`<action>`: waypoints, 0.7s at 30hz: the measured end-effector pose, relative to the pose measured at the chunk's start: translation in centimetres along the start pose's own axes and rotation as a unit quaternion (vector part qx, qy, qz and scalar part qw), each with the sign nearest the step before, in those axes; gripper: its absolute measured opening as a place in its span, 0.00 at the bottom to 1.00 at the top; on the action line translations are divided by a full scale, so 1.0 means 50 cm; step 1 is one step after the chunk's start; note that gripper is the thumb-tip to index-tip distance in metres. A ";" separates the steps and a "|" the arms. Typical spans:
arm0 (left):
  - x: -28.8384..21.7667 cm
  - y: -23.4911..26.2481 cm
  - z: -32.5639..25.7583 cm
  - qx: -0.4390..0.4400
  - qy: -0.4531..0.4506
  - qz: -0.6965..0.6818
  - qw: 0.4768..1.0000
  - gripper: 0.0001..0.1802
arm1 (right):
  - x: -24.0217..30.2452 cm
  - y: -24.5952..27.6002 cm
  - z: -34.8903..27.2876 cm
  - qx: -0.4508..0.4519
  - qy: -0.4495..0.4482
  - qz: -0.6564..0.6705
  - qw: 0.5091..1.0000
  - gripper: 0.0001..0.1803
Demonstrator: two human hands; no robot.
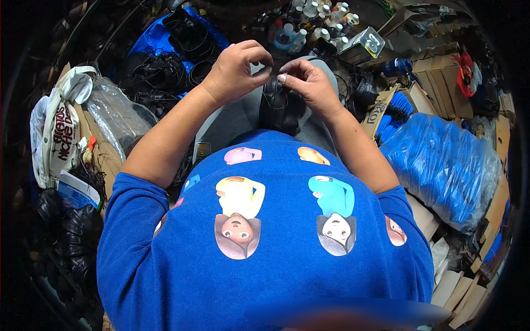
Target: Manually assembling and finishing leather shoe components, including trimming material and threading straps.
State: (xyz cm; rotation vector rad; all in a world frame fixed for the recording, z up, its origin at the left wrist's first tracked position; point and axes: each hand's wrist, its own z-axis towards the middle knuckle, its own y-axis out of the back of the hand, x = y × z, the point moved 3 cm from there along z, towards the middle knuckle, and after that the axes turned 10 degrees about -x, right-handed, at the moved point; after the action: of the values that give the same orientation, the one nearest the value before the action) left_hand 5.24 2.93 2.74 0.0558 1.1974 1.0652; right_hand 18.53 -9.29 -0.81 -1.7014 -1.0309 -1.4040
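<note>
Above my lap, my left hand (241,70) and my right hand (312,85) face each other with a small space between their fingertips. Thumb and forefinger of each are curled into a pinch. Whatever they hold is too thin or dark to make out. Just beneath them, a black leather-like thing (272,107) rests between my grey-clad legs, near my right fingertips. Its exact kind does not show.
Bottles (326,25) cluster at the far side. Black strappy items (160,74) and a blue sheet (149,41) lie far left. A white cloth bag (58,127) stands left, beside clear plastic (113,110). On the right are a plastic-wrapped blue bundle (444,165) and cardboard (439,80).
</note>
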 end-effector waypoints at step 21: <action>0.051 -0.009 0.006 0.043 0.203 -0.375 0.903 0.15 | 0.008 -0.001 -0.012 0.015 -0.086 0.094 0.992 0.09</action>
State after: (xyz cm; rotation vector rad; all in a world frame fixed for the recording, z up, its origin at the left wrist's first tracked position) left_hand 5.68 4.57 0.76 -0.5489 1.4623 0.3402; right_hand 18.29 -9.74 -0.29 -1.8709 -0.9497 -1.1319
